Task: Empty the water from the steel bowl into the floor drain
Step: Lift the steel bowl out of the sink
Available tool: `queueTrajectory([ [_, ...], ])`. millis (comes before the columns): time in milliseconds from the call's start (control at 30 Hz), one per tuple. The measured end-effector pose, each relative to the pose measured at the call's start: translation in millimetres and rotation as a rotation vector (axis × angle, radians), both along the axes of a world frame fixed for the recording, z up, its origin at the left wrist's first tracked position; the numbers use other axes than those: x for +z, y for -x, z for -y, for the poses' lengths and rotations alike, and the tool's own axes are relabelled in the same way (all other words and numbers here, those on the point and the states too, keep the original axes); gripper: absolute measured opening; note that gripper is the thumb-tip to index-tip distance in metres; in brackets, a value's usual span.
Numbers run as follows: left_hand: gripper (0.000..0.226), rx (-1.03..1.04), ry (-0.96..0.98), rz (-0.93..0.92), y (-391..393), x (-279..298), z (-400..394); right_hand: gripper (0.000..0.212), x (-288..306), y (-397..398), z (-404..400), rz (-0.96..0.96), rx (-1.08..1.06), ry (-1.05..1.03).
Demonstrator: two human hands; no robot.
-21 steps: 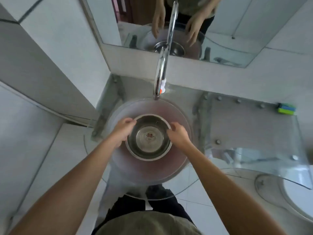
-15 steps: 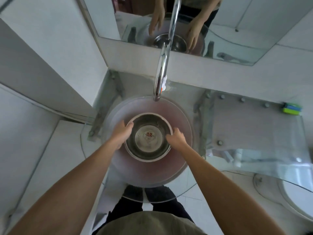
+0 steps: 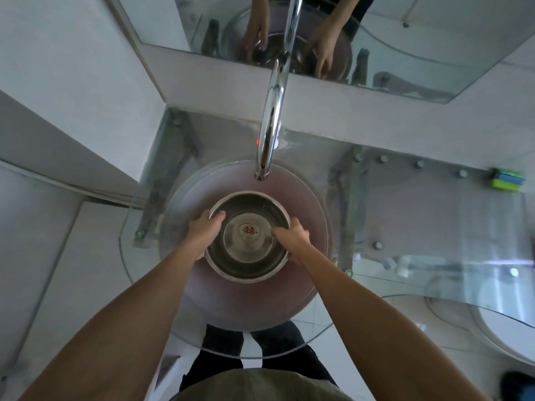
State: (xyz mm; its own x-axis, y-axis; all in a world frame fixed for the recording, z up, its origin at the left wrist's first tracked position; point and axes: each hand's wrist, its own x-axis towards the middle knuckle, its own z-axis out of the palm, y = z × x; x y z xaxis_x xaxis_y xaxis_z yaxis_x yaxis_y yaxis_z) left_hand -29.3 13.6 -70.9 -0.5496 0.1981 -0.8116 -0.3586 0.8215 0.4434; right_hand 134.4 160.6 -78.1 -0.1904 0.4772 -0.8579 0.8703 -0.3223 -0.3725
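Two bare forearms reach forward from the bottom of the view over a round glass surface [image 3: 150, 287]. The left hand [image 3: 204, 233] closes its grip on the left rim of the bowl [image 3: 248, 235], thumb hooked over the edge into the inside and fingers hidden below the rim. The right hand [image 3: 292, 237] grips the right rim the same way, thumb lying inside the wall. The steel bowl sits level in the middle of a round pinkish basin [image 3: 307, 204], with a small red mark on its floor; whether it rests on the basin or is held just clear of it, I cannot tell. Beyond the bowl a chrome tap [image 3: 270, 123] curves over the basin's far edge. To the far right a green and blue sponge [image 3: 507, 180] lies on the glass. A mirror [image 3: 405, 47] on the wall reflects both hands.
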Motion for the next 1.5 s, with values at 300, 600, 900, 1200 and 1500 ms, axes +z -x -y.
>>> queueTrajectory([
  [300,0.037,0.064,-0.045,0.054,-2.5,28.5,2.7,0.057,17.3,-0.8,-14.4,-0.054,-0.045,0.029],
  [600,0.029,-0.109,-0.106,-0.025,-20.9,68.1,7.6,0.045,59.9,-32.7,-10.9,-0.154,-0.147,0.035],
  [900,0.02,-0.319,-0.22,-0.057,-72.7,111.6,9.6,0.018,117.4,-108.9,15.1,-0.163,-0.313,0.058],
  [1200,0.022,-0.626,-0.313,-0.129,-155.6,156.5,-5.5,0.024,170.8,-228.0,48.9,-0.188,-0.528,0.067],
  [1500,0.028,-0.851,-0.326,-0.113,-288.5,174.3,-28.9,0.022,189.4,-376.9,66.6,-0.207,-0.732,0.04],
])
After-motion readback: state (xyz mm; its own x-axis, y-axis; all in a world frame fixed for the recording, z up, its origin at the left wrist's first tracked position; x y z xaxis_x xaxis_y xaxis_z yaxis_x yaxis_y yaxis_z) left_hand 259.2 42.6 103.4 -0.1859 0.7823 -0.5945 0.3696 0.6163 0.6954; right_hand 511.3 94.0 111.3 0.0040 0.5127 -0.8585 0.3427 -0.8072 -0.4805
